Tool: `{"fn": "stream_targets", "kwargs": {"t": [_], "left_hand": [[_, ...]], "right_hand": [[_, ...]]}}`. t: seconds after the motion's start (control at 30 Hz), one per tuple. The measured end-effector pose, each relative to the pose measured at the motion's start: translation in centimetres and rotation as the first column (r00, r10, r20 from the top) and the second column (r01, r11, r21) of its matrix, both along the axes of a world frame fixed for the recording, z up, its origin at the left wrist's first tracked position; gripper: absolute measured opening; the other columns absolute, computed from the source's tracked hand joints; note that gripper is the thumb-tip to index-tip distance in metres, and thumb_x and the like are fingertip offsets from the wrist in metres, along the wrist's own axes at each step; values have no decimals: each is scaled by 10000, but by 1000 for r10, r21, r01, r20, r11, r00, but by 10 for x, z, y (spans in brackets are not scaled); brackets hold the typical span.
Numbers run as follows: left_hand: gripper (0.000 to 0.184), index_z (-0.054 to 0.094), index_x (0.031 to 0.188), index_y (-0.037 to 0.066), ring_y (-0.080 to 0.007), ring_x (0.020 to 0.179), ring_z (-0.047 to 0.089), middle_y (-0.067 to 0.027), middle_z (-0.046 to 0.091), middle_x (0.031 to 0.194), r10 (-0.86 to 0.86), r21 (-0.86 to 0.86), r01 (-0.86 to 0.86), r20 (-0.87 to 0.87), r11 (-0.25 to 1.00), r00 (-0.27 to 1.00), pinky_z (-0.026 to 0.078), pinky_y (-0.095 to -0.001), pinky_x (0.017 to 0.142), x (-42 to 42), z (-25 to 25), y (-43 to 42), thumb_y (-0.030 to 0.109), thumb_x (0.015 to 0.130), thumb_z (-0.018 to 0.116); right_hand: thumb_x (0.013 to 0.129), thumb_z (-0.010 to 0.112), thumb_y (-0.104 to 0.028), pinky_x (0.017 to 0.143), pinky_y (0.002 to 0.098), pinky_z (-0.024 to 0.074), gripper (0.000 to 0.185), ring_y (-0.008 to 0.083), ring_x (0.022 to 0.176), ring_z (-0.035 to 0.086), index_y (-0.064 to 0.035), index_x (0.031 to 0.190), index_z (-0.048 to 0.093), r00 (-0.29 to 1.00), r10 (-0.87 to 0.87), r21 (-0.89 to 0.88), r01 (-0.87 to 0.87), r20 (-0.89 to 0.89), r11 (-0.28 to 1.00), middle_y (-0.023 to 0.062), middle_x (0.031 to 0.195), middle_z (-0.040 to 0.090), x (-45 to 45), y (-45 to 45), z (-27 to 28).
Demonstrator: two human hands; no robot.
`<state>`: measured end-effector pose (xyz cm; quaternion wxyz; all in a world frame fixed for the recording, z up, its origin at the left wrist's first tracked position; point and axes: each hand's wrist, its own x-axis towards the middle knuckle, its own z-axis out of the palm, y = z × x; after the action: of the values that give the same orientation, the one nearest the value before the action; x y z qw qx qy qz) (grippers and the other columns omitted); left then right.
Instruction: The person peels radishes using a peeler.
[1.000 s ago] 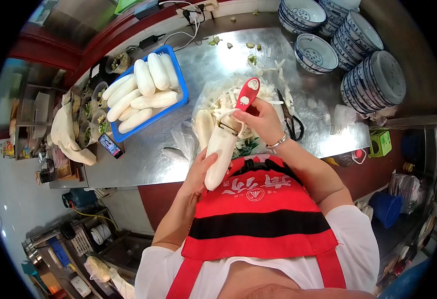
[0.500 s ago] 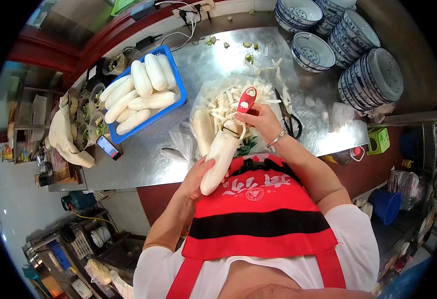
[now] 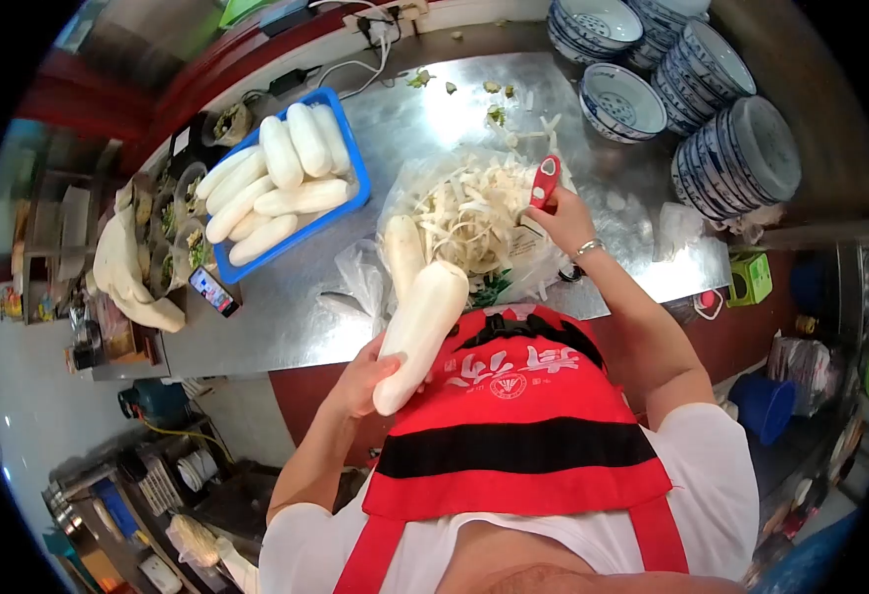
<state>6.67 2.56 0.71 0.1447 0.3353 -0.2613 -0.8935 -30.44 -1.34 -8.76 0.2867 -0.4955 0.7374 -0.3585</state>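
My left hand (image 3: 360, 379) is wrapped round the lower end of a peeled white radish (image 3: 422, 332), held tilted in front of the red apron. My right hand (image 3: 563, 220) grips a red-handled peeler (image 3: 545, 181), apart from the radish and over the right side of the peelings; its blade is hard to make out. White peelings (image 3: 464, 213) lie heaped on a clear plastic bag on the metal table. Another radish (image 3: 404, 253) rests at the left side of the heap. Several white radishes (image 3: 281, 154) are piled in a blue basket (image 3: 363, 170) to the left.
Stacked patterned bowls (image 3: 736, 158) stand at the right back, beside a single-looking bowl (image 3: 623, 102). A phone (image 3: 212, 291) lies below the basket. Scissors (image 3: 571, 270) are mostly hidden near my right wrist. Cables run along the back wall.
My right hand has moved the peeler off the radish, to the right. My left hand has drawn the radish down and left, towards my body.
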Motion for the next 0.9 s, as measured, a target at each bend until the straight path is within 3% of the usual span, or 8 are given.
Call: {"fn": "stream_targets", "kwargs": {"t": [0.13,0.17,0.23,0.27,0.33,0.5,0.57,0.9], "left_hand": [[767,348,1355,-5,-275,984,636,-180,592,1126,108,-150,-104,19,983,994,528,-374,848,-17,-1,-8,206,735,748],[778,329,1363,-5,-283,1019,628,-186,586,1152,95,-128,-98,-31,987,995,512,-384,891,-16,-10,-11,128,717,744],[822,338,1356,-14,-270,1007,628,-176,588,1150,138,-203,-125,49,971,989,504,-377,895,-28,-7,-13,177,682,768],[869,347,1350,-24,-256,995,628,-166,591,1148,189,-280,-150,118,948,975,496,-369,899,-34,-4,-15,225,647,792],[810,347,1352,-3,-260,997,633,-167,591,1145,210,-358,-158,110,920,971,502,-370,892,-42,3,-19,148,673,763],[732,391,1322,37,-225,1016,614,-133,587,1137,230,-538,-113,155,835,961,480,-347,889,-51,6,-24,76,685,749],[737,407,1308,50,-189,1043,572,-92,580,1132,263,-703,-23,236,710,935,441,-330,908,-50,-6,-24,97,668,770],[694,475,1263,33,-185,1043,559,-90,584,1134,303,-723,15,307,690,902,429,-329,913,-60,6,-17,125,650,788]], "right_hand": [[756,749,-185,631,281,501,262,141,670,640,-17,920,634,997,-6,-106,14,73,994,76,757,676,25,-4,45],[773,741,-181,635,264,489,247,115,675,618,-16,920,631,967,-13,-185,61,253,981,51,768,668,32,-4,53],[814,720,-168,634,213,438,203,60,694,550,-28,935,636,807,-16,-164,140,590,977,-14,804,634,44,-1,87],[814,720,-168,634,213,438,203,60,694,550,-28,935,636,805,-15,-168,142,593,975,-14,804,634,51,0,101],[824,716,-158,620,195,402,178,37,696,519,-46,941,643,501,17,-116,168,866,979,-29,818,621,64,0,121],[852,677,-95,654,210,428,168,48,770,554,-45,1006,630,455,114,-124,-7,883,992,-5,891,632,76,0,152],[843,693,-128,628,199,404,174,39,727,522,-39,982,639,422,126,-144,9,898,990,-17,856,622,85,-4,152],[831,702,-158,663,218,455,222,72,751,579,-24,990,626,422,143,-119,-84,895,989,15,877,635,89,-5,145]]}}
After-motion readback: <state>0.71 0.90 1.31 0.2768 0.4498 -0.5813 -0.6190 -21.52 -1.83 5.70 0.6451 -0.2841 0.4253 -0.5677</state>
